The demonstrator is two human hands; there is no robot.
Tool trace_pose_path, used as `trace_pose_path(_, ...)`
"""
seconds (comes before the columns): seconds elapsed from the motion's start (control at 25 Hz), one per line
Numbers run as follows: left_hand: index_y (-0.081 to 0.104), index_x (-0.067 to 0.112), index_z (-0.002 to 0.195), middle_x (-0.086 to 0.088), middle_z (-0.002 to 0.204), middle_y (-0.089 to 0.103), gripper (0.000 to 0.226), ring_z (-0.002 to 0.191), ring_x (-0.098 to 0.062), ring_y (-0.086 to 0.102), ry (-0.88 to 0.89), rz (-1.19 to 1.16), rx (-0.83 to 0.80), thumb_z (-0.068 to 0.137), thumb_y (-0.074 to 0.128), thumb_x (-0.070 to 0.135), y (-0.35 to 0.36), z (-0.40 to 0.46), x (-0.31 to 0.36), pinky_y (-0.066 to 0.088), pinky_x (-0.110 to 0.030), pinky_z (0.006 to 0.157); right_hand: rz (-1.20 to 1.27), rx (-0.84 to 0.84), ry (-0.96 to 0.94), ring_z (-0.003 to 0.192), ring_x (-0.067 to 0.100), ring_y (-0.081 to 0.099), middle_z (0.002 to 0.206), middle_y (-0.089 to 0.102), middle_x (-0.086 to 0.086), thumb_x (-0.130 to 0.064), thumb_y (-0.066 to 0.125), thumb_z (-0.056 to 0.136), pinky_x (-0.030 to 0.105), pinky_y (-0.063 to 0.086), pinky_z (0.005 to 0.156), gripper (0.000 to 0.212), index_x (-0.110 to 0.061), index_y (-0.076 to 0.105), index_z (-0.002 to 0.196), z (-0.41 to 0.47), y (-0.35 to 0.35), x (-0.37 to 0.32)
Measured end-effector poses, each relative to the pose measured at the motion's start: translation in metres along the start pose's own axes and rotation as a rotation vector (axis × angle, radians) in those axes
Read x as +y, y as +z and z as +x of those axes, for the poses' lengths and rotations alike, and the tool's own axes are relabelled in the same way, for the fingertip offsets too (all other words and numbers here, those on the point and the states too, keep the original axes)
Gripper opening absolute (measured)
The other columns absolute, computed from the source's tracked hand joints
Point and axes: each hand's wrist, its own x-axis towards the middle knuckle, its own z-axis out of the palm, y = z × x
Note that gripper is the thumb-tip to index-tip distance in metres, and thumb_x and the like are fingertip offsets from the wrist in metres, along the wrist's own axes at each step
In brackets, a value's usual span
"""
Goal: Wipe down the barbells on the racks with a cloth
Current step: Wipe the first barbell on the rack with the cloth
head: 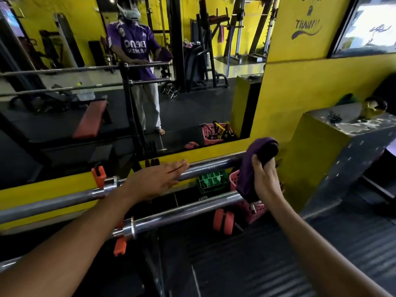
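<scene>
Filling the wall ahead, a big mirror (132, 82) set into yellow paint reflects the gym: a red bench, dark rubber floor, racks of machines, and the person in a purple shirt and grey trousers standing at the bars. To the right stands a yellow and grey block counter (334, 146) with small clutter and a yellow kettlebell (374, 108) on its top.

Two chrome barbells lie nearly level across a rack with orange hooks (99, 174). The upper barbell (210, 167) runs from the left edge up to the right, just in front of the mirror's yellow base. The lower barbell (188, 211) sits nearer the camera and a little below it, its collar resting by a second orange hook (119, 243).

Behind and under the bars stand a pink basket (251, 209), a green crate (212, 182) and an orange roller (224, 220) on the floor.

The purple cloth (256, 161) is draped over the right end of the upper barbell and hangs down to the lower one. The right hand (264, 181) clutches the cloth, fingers curled round it at the bar's end. The left hand (158, 179) lies flat on the upper barbell, fingers straight and together, pressing on the sleeve well apart from the cloth.
</scene>
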Motion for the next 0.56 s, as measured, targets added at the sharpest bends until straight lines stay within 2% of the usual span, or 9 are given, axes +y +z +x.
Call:
trace_pose_path(0.12,-0.001,0.043,0.158,0.028,0.163,-0.007,0.062,0.149,0.003,0.017,-0.016,-0.058,0.039,0.107,0.034,0.041,-0.003,-0.001,0.005,0.032,-0.021,0.115,-0.555,-0.161,-0.273,0.146,0.028,0.03,0.157,0.037,0.012,-0.064,0.023,0.1,0.046,0.022,0.121,0.076,-0.013,0.028,0.156,0.042,0.02,0.027)
trace_pose_path(0.16,0.0,0.043,0.158,0.029,0.163,-0.006,0.062,0.148,0.005,0.014,-0.022,-0.064,0.052,0.107,0.034,0.041,-0.003,-0.001,0.004,0.031,-0.02,0.116,-0.651,-0.166,-0.367,0.142,0.031,0.036,0.152,0.044,0.014,-0.062,0.025,0.1,0.047,0.027,0.118,0.074,-0.009,0.035,0.151,0.056,0.024,0.035)
trace_pose_path(0.24,-0.001,0.042,0.159,0.028,0.164,-0.005,0.06,0.147,0.007,0.01,-0.022,-0.044,0.038,0.107,0.029,0.044,0.0,0.0,0.002,0.032,-0.018,0.112,-0.675,-0.111,-0.5,0.115,0.035,0.055,0.121,0.062,0.012,-0.056,0.035,0.1,0.042,0.046,0.093,0.057,-0.01,0.055,0.128,0.076,0.026,0.033)
trace_pose_path(0.28,-0.002,0.041,0.159,0.027,0.165,-0.004,0.06,0.147,0.007,0.012,-0.017,-0.017,0.036,0.106,0.025,0.047,0.003,0.0,0.0,0.035,-0.017,0.107,-0.666,-0.083,-0.477,0.099,0.034,0.059,0.101,0.063,0.008,-0.053,0.041,0.098,0.038,0.047,0.076,0.044,-0.014,0.059,0.109,0.082,0.025,0.026)
trace_pose_path(0.32,-0.001,0.04,0.16,0.026,0.166,-0.003,0.061,0.147,0.006,0.016,-0.007,0.01,0.043,0.104,0.02,0.051,0.004,0.0,-0.003,0.04,-0.016,0.099,-0.654,-0.07,-0.432,0.088,0.034,0.061,0.088,0.06,0.004,-0.052,0.045,0.097,0.035,0.043,0.067,0.036,-0.018,0.057,0.094,0.088,0.028,0.014)
trace_pose_path(0.36,0.0,0.039,0.16,0.026,0.166,-0.001,0.062,0.146,0.006,0.02,-0.005,0.035,0.048,0.103,0.019,0.053,0.006,0.001,-0.005,0.042,-0.013,0.09,-0.678,-0.087,-0.376,0.082,0.033,0.061,0.081,0.057,0.002,-0.052,0.047,0.097,0.035,0.041,0.064,0.035,-0.02,0.055,0.086,0.095,0.033,0.005)
trace_pose_path(0.44,0.001,0.039,0.16,0.029,0.164,-0.001,0.062,0.144,0.007,0.022,-0.023,0.059,0.038,0.104,0.024,0.052,0.004,0.002,-0.004,0.043,-0.01,0.077,-0.809,-0.105,-0.342,0.082,0.032,0.063,0.082,0.061,0.005,-0.055,0.045,0.097,0.038,0.045,0.07,0.04,-0.02,0.061,0.089,0.09,0.054,-0.012)
trace_pose_path(0.48,0.0,0.041,0.16,0.033,0.163,-0.004,0.062,0.143,0.008,0.02,-0.037,0.041,0.032,0.104,0.028,0.051,0.001,0.001,-0.002,0.046,-0.011,0.078,-0.829,-0.099,-0.414,0.087,0.033,0.063,0.089,0.065,0.007,-0.055,0.043,0.098,0.04,0.047,0.077,0.042,-0.018,0.064,0.096,0.078,0.067,-0.007)
trace_pose_path(0.56,-0.004,0.045,0.158,0.038,0.16,-0.009,0.063,0.142,0.012,0.014,-0.032,0.018,0.013,0.105,0.029,0.051,-0.003,0.001,0.0,0.05,-0.014,0.083,-0.759,-0.091,-0.617,0.112,0.034,0.06,0.117,0.066,0.011,-0.049,0.046,0.098,0.048,0.045,0.099,0.045,-0.013,0.063,0.118,0.048,0.081,0.02)
